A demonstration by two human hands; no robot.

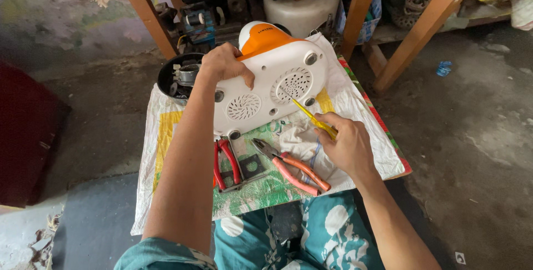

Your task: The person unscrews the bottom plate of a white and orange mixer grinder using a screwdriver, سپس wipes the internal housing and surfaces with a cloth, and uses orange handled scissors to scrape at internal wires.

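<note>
Looking down from a head-worn camera, we see a white and orange appliance (pixel 272 75), probably a mixer-grinder base, tipped on its side so its vented underside with round grilles and screw holes faces us. The left hand (pixel 222 63) clamps over its upper edge, which seems to keep it steady. The right hand (pixel 345 143) is closed around a yellow-handled screwdriver (pixel 311 115), whose tip meets the underside beside the right grille. The appliance rests on a woven plastic sack (pixel 366 136), white with yellow and green printed patches and a red edge stripe, spread over a low support. Just below it lie red-handled pliers (pixel 226 161) and orange-handled pliers (pixel 291 167), close to the hands. A black motor housing (pixel 176 78) sits at the sack's far left corner. Wooden bench legs (pixel 422 28) and a white plastic container (pixel 305 6) stand behind.
</note>
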